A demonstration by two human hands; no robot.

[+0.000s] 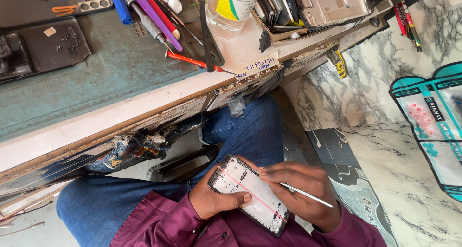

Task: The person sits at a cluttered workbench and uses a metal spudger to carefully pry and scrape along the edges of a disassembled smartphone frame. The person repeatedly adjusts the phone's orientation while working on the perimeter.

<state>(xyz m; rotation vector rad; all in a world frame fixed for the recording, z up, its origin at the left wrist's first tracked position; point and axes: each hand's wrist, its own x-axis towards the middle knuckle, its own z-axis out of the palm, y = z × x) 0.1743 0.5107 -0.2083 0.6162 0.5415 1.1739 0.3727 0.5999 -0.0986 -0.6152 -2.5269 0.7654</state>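
Both hands work over the lap, below the tabletop. The left hand clasps a thin, black-edged white phone panel by its long edges; likely light, stiff, fragile. The right hand pinches slim metal tweezers beside it.

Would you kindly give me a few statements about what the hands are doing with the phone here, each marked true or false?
1. The left hand grips the opened phone over the lap. True.
2. The right hand holds a hammer. False: it holds a thin metal tool.
3. A pink line runs lengthwise across the phone's white inner face. True.
4. The phone lies flat on the green mat. False: it is held below the workbench edge, above the blue jeans.
5. An orange-handled screwdriver lies on the workbench. True.
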